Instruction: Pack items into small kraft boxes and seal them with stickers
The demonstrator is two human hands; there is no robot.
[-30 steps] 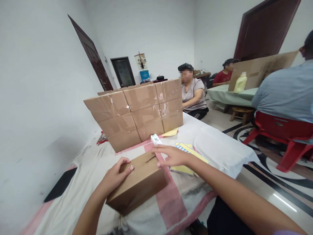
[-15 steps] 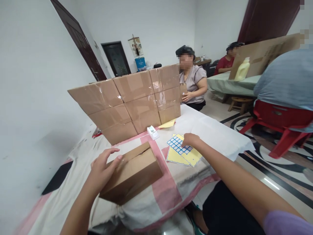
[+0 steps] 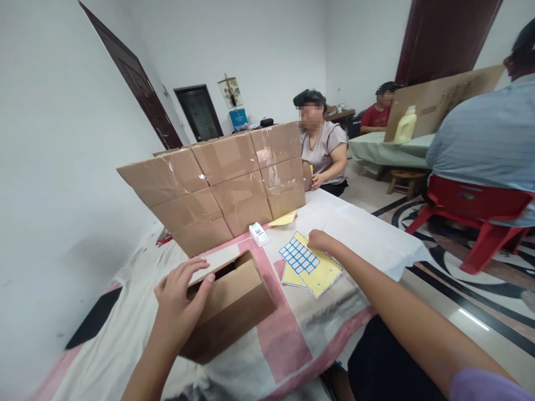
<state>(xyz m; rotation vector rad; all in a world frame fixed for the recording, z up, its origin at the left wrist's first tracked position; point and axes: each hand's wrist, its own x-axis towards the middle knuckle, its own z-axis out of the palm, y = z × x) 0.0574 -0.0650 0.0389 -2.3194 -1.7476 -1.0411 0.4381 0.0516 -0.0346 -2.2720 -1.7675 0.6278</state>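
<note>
My left hand (image 3: 178, 298) rests on top of a small brown cardboard box (image 3: 234, 306) near me on the table, fingers spread over its flaps, which gape open at the far end. My right hand (image 3: 320, 240) reaches out to the yellow sticker sheets (image 3: 311, 266), its fingers curled on the far edge of the top sheet, which carries a grid of blue-edged white labels. A small white device (image 3: 258, 234) lies just beyond the box.
A wall of taped cardboard boxes (image 3: 217, 186) stands across the table's far side. A person in a grey shirt (image 3: 324, 153) sits behind it. Red chair (image 3: 472, 214) with a seated person at right; another person and a yellow jug (image 3: 404, 126) at a green table.
My right hand left the box top and moved right onto the sticker sheets. The box flaps have parted. My left hand slid forward over the box.
</note>
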